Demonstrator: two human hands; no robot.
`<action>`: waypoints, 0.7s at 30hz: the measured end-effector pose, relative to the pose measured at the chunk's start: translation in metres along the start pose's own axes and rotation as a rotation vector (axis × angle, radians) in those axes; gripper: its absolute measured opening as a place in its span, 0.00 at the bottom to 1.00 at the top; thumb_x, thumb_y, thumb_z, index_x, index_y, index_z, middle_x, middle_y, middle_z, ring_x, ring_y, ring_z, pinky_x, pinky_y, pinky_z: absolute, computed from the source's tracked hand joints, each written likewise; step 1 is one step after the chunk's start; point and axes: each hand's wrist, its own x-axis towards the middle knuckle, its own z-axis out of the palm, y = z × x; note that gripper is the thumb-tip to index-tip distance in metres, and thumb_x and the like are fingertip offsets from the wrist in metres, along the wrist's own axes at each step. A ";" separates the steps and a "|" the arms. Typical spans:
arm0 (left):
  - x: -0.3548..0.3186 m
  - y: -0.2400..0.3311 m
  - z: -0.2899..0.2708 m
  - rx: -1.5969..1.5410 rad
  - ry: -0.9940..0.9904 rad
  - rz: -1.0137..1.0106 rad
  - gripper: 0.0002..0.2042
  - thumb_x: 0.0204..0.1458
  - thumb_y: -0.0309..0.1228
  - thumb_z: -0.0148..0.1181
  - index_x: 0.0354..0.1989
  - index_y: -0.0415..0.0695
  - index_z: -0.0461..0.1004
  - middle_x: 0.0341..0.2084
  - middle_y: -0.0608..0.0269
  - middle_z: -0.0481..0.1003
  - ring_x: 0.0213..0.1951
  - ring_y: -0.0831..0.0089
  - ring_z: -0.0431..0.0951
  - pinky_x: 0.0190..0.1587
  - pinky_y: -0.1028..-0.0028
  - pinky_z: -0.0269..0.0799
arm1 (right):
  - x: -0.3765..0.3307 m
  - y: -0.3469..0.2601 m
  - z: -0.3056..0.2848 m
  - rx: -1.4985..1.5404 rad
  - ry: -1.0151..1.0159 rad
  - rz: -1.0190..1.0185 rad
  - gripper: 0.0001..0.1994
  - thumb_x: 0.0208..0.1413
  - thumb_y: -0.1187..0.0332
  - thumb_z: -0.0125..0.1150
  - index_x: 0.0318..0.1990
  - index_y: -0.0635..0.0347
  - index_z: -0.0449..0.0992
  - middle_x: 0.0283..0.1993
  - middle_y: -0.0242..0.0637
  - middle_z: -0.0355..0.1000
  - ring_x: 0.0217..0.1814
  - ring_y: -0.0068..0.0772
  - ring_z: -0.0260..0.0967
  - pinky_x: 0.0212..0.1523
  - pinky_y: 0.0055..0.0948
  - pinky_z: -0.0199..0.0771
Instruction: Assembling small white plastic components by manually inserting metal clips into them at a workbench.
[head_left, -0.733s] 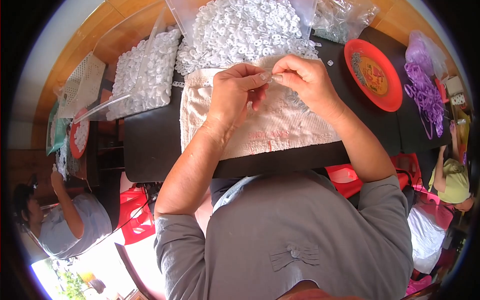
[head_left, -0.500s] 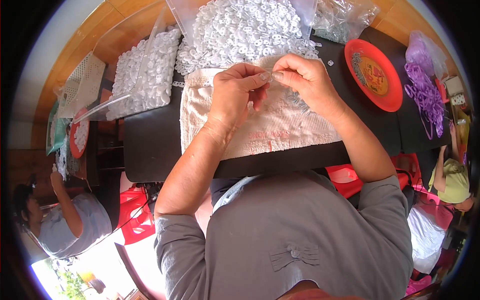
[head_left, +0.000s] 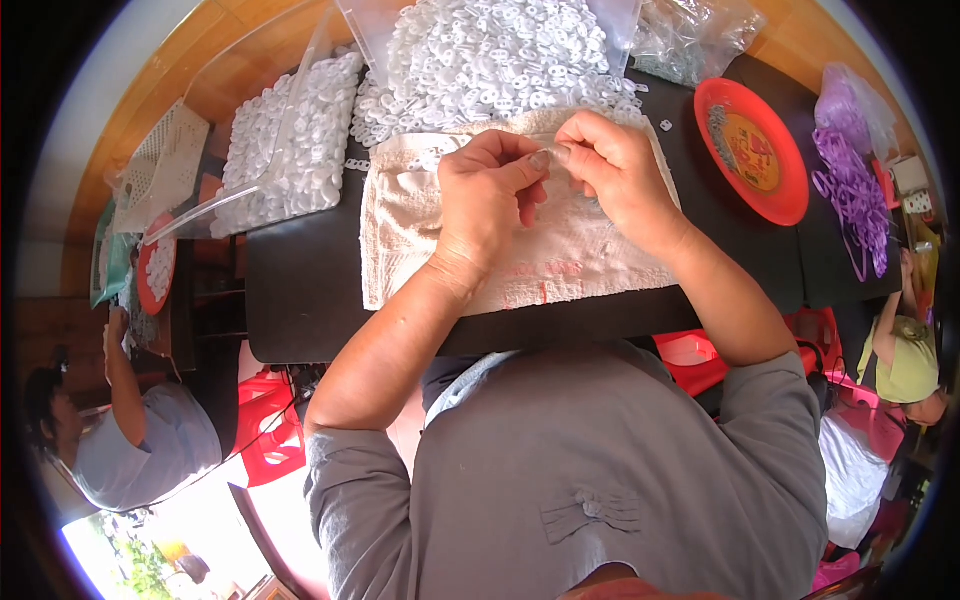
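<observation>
Over a cream towel [head_left: 420,260] my two hands meet fingertip to fingertip. My left hand [head_left: 490,190] is closed, thumb and index finger pinching a small white plastic piece that is mostly hidden. Against it, my right hand [head_left: 625,185] also pinches; whatever is between its fingers is too small to make out. A few white plastic pieces [head_left: 428,158] lie on the towel beside my left hand. Beyond the towel spreads a large heap of white plastic pieces with holes [head_left: 500,60], spilling from a clear plastic bin [head_left: 618,35].
Left of the heap lies a clear box [head_left: 285,170] packed with white pieces. On the right of the black table [head_left: 300,310] are a red plate [head_left: 792,190] with small grey metal parts, a clear bag [head_left: 695,40] and purple ribbon [head_left: 850,200]. Other people [head_left: 150,450] sit at both sides.
Both hands have shifted slightly toward me and to the right, still meeting at the fingertips. The grey parts seen on the towel earlier are now behind my right hand.
</observation>
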 end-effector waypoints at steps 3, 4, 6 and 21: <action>-0.006 -0.004 0.003 -0.030 0.043 0.044 0.03 0.51 0.20 0.59 0.30 0.34 0.72 0.18 0.63 0.72 0.16 0.81 0.68 0.14 0.81 0.61 | -0.003 -0.006 0.009 0.183 0.025 0.107 0.04 0.59 0.72 0.52 0.33 0.62 0.71 0.25 0.25 0.65 0.25 0.13 0.60 0.25 0.16 0.61; -0.007 -0.005 0.003 -0.046 0.061 0.074 0.02 0.51 0.20 0.59 0.29 0.35 0.72 0.18 0.63 0.72 0.16 0.81 0.68 0.14 0.81 0.60 | -0.003 -0.007 0.012 0.259 0.038 0.130 0.04 0.59 0.72 0.52 0.32 0.61 0.71 0.25 0.25 0.66 0.25 0.13 0.61 0.25 0.16 0.60; -0.007 -0.006 0.002 -0.030 0.057 0.089 0.02 0.52 0.20 0.58 0.31 0.35 0.72 0.19 0.62 0.72 0.17 0.80 0.69 0.15 0.81 0.61 | -0.003 -0.008 0.015 0.330 0.042 0.149 0.05 0.59 0.72 0.53 0.32 0.61 0.71 0.25 0.25 0.67 0.25 0.13 0.61 0.25 0.15 0.59; 0.005 -0.025 -0.001 0.043 0.008 0.103 0.03 0.47 0.20 0.60 0.28 0.36 0.72 0.18 0.66 0.72 0.18 0.81 0.67 0.19 0.79 0.63 | 0.089 0.013 0.015 -0.426 0.021 -0.241 0.06 0.53 0.69 0.58 0.36 0.59 0.76 0.28 0.33 0.74 0.29 0.30 0.71 0.31 0.28 0.69</action>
